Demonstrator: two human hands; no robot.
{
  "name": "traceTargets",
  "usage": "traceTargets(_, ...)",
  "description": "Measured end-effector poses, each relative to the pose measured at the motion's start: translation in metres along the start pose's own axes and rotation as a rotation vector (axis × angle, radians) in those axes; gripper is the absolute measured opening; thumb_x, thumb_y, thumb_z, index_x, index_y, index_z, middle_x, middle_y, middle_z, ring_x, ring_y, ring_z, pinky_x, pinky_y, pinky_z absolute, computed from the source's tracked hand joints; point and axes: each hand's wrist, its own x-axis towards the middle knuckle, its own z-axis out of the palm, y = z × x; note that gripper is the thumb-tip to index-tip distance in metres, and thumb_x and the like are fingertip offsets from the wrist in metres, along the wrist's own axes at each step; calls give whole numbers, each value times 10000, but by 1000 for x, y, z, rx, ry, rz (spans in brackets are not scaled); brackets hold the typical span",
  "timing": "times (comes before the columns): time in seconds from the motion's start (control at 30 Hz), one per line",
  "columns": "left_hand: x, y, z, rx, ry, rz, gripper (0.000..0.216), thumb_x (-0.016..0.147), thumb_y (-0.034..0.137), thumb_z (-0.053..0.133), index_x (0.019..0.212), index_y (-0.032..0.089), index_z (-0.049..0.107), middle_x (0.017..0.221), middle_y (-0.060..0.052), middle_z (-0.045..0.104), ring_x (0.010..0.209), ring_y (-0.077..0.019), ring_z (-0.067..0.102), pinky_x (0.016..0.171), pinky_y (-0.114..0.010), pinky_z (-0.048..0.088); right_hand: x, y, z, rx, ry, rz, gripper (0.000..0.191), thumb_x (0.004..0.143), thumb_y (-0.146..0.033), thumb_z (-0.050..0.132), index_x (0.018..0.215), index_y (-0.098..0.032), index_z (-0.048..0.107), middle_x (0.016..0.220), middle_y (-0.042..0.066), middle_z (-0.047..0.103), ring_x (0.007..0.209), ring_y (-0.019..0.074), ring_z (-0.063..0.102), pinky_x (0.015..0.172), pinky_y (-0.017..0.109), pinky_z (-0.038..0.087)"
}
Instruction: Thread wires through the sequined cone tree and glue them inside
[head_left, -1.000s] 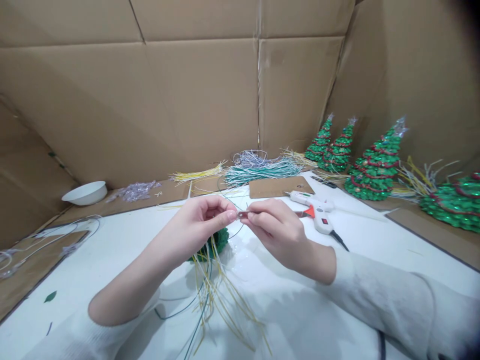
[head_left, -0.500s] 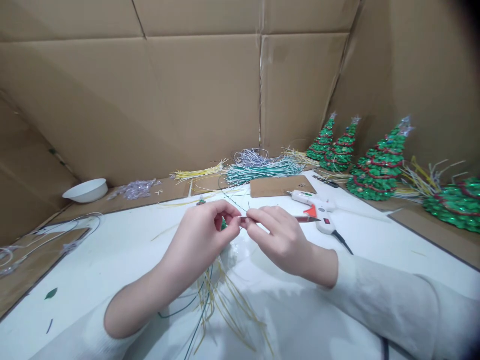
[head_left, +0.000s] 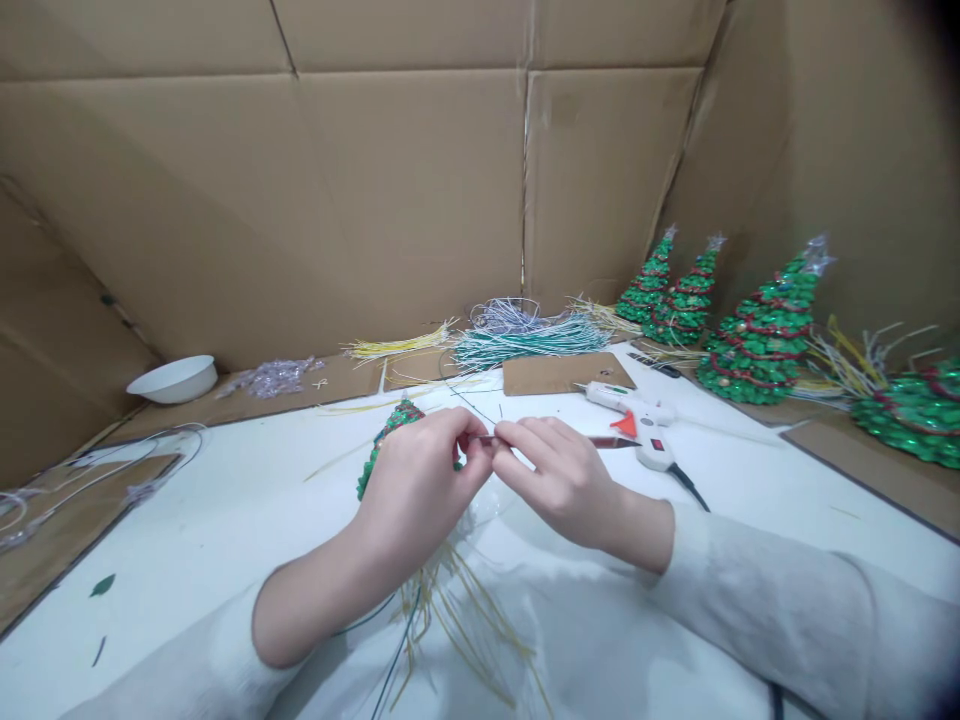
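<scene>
My left hand (head_left: 420,480) is closed around a small green tree ornament (head_left: 390,432) whose top pokes out above my knuckles; yellow and green wires (head_left: 450,620) trail from under it toward me. My right hand (head_left: 559,475) pinches a thin red strip (head_left: 600,441) that runs off to the right. Both hands meet fingertip to fingertip at the strip's left end, just above the white table (head_left: 225,520).
A white glue gun (head_left: 637,420) lies right of my hands. Finished green trees (head_left: 757,330) stand along the right cardboard wall. Bundles of green, white and yellow wires (head_left: 517,335) lie at the back, a white bowl (head_left: 174,378) at the far left.
My left hand has turned and lowered over the green tree, tipping it so its top now shows to the left. My right hand stayed pinched on the red strip.
</scene>
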Motion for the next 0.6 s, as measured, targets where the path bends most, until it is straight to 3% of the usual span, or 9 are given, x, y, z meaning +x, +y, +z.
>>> traceTargets(0.2,5,-1,-7,-106,-130,-47,128,755,208,522,760,202,650,610,38,615,547,-106,521,543,-216,366,-4,2,2,-11,26,23,232,888,-92,426,704,-169,543,729,46,581,669,139,481,596,274,354)
traceTargets(0.3,4,0,-8,-81,-167,-3,162,771,191,500,760,199,661,587,40,609,532,-102,508,540,-215,357,-4,1,0,21,33,21,239,893,-91,412,716,-159,557,728,53,589,676,145,492,595,277,364)
traceTargets(0.6,-7,-4,9,104,8,168,164,818,160,436,755,153,587,648,-14,628,543,-127,541,532,-229,378,-2,1,2,49,23,1,287,890,-70,396,674,-143,569,705,67,599,651,147,488,575,276,373)
